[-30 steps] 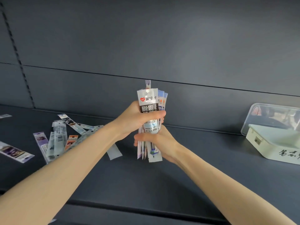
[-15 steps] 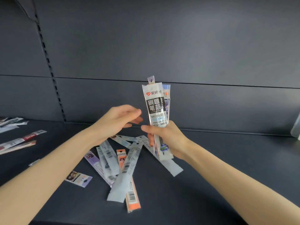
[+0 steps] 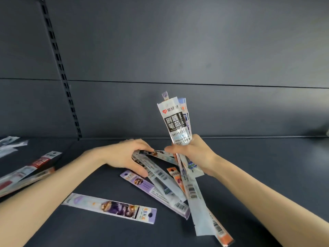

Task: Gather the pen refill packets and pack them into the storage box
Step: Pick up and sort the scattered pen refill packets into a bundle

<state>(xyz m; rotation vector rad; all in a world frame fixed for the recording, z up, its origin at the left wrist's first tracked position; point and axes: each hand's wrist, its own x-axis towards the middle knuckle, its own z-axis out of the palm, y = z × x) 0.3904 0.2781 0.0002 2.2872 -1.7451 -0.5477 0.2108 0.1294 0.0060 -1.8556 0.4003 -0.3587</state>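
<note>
My right hand grips an upright bundle of pen refill packets above the dark shelf, the front one white with a black label. My left hand rests on a loose pile of packets lying on the shelf, fingers curled round the top ends of a few of them. A purple packet lies apart at the front left, and a long white one sticks out toward me. The storage box is out of view.
More packets lie at the far left of the dark shelf. A slotted upright rail runs up the grey back panel. A pale edge of some object shows at the far right.
My left hand has dropped from mid-air onto the pile and closed round some packets. The view has shifted left and closer to the shelf; my right hand still holds the bundle.
</note>
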